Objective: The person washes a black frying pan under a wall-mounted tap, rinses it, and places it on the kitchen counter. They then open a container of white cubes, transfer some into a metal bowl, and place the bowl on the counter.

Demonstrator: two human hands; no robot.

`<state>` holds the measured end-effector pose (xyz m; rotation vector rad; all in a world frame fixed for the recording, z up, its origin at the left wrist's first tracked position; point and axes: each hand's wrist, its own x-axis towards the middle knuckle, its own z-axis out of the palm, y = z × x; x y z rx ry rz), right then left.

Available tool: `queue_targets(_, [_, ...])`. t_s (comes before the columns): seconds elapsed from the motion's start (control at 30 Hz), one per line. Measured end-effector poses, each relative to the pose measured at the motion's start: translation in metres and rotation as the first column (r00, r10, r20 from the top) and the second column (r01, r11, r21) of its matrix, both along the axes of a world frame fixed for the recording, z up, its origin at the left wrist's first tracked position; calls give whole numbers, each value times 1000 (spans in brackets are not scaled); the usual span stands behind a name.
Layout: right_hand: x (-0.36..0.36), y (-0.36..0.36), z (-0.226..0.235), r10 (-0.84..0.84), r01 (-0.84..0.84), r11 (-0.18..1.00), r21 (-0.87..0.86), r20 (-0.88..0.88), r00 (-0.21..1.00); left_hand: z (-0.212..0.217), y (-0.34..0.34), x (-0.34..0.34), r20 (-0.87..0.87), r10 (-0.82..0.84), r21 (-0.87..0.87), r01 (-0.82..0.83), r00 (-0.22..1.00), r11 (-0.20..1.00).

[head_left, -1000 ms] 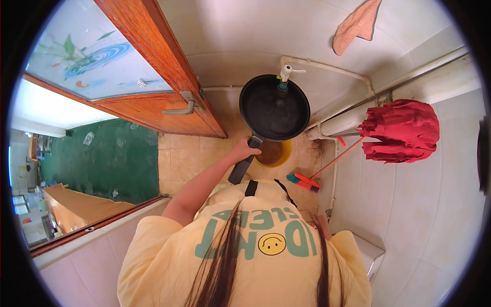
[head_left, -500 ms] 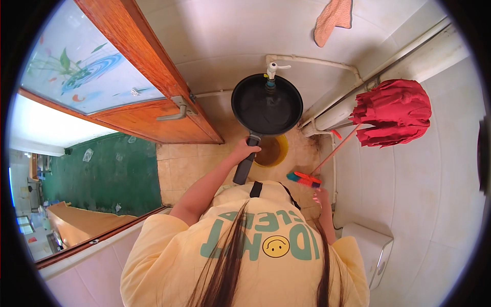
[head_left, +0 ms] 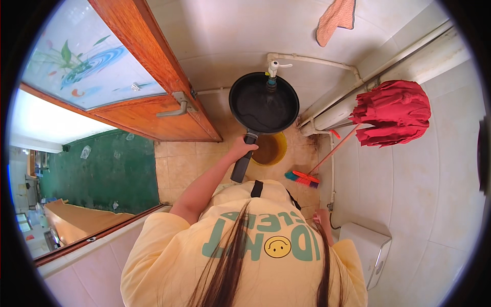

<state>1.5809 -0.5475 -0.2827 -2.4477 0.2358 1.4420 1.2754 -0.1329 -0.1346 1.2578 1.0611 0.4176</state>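
My left hand (head_left: 242, 148) is wrapped round the handle of a black frying pan (head_left: 261, 110). Its round bowl lies face up beneath a white tap (head_left: 274, 66), whose nozzle reaches over the far part of the pan. The inside looks wet; whether water is flowing is hard to make out. Partly under the pan, a yellow bucket (head_left: 284, 147) stands on the tiled floor. My right hand (head_left: 322, 218) is low by my right side, beside a white box-shaped bin, and strands of hair partly cover it. Its fingers are not clear.
A red mop head (head_left: 396, 112) hangs at the right wall above a broom (head_left: 303, 178) with coloured bristles. An orange cloth (head_left: 335, 23) is on the far wall. The white bin (head_left: 362, 245) stands right. At left is an open wooden door (head_left: 179, 120), with green floor beyond.
My right hand has drawn back toward my body, away from the broom. The frying pan in my left hand has shifted slightly left, still under the tap.
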Motion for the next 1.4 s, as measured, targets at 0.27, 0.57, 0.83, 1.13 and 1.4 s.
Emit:
queue_targets(0.27, [26,16,-36,41,-68,964,258,112,993,26,-8,1,-47,-58,40,60,997,997])
queue_targets(0.57, [20,39,-7,64,-72,982,174,54,997,11,-8,5,-60,-83,149,91,995,985])
queue_targets(0.83, [34,8,-33,62,-62,997,41,3,998,12,-10,4,-91,-71,115,82,993,990])
queue_targets(1.13, [26,31,-13,3,-8,983,183,29,1000,7,-8,6,-79,-52,140,63,995,988])
queue_targets(1.4, [7,146,-5,203,-148,863,483,-64,977,15,-15,11,-79,-85,86,92,993,992])
